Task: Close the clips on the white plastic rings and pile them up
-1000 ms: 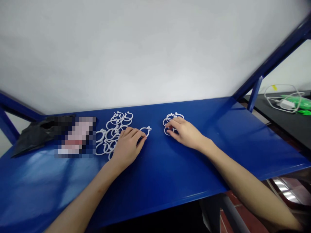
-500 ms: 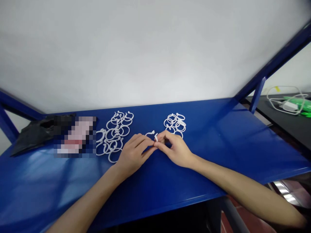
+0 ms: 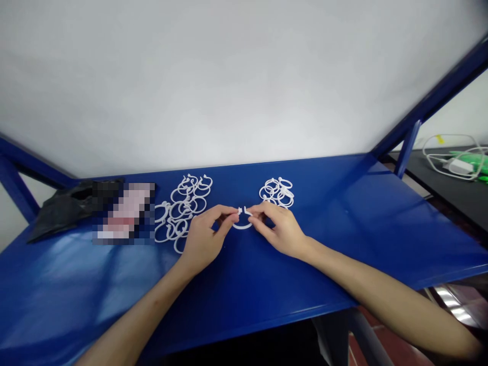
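Note:
Both my hands pinch one white plastic ring [image 3: 241, 225] just above the blue shelf [image 3: 343, 239]. My left hand [image 3: 206, 236] grips its left end between thumb and fingers, and my right hand [image 3: 277, 230] grips its right end. The ring's two ends stand apart at the top, with a small gap between them. A loose spread of several white rings [image 3: 183, 208] lies behind my left hand. A smaller bunch of white rings [image 3: 277, 191] lies just behind my right hand.
A black bag [image 3: 61, 208] and a blurred-out object [image 3: 124, 213] lie at the shelf's left. Blue frame posts [image 3: 407, 147] rise at the right. Beyond them a black table carries a white cable with charger [image 3: 453, 162] and green items [image 3: 476, 162].
My right hand left the small bunch and came to the middle. My left hand brought one ring from the left spread, and both hands now hold it raised with its ends apart.

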`<state>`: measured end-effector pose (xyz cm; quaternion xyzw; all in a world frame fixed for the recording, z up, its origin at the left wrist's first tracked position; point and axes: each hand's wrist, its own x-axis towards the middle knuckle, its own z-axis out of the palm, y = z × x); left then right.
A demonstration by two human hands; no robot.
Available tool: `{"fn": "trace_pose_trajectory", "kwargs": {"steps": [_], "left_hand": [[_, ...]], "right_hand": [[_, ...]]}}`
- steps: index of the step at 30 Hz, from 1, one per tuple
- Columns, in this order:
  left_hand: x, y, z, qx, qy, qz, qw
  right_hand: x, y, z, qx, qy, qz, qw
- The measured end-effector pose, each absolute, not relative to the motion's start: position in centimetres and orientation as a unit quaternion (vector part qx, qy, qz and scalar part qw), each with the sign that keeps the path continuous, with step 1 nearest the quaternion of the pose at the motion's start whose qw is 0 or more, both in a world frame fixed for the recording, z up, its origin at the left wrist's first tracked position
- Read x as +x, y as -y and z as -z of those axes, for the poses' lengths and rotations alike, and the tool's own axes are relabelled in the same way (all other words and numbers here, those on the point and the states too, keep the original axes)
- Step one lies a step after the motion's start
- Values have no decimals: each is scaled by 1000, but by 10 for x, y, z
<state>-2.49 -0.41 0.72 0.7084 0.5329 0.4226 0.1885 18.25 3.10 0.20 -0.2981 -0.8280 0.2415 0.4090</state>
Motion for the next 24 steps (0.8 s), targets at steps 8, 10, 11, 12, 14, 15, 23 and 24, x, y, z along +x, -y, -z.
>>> {"fn": "trace_pose_trajectory", "kwargs": {"steps": [8,10,11,12,14,15,23,24], "left_hand": [[-24,6,-6,708,-526,-379,280],[-22,8,-7,721,-517,-388,250],[-21,9,-8,726,-513,-395,233],[-20,10,-9,730,-509,-403,215],[-18,11,-9,735,-503,-415,186],[-17,12,-8,737,-500,-419,176],[-16,17,-3,768,-463,-421,133],[-16,16,-2,771,-461,-418,133]], "right_hand": [[187,-28,-3,-229,876,-195,378],[187,-26,-6,-227,885,-189,359],[187,-26,-8,-229,889,-187,350],[188,-25,-10,-233,891,-186,342],[189,-24,-14,-240,895,-181,329],[189,-24,-15,-241,898,-175,323],[189,-22,-12,-202,929,-70,301],[189,-22,-11,-201,930,-60,301]]}}
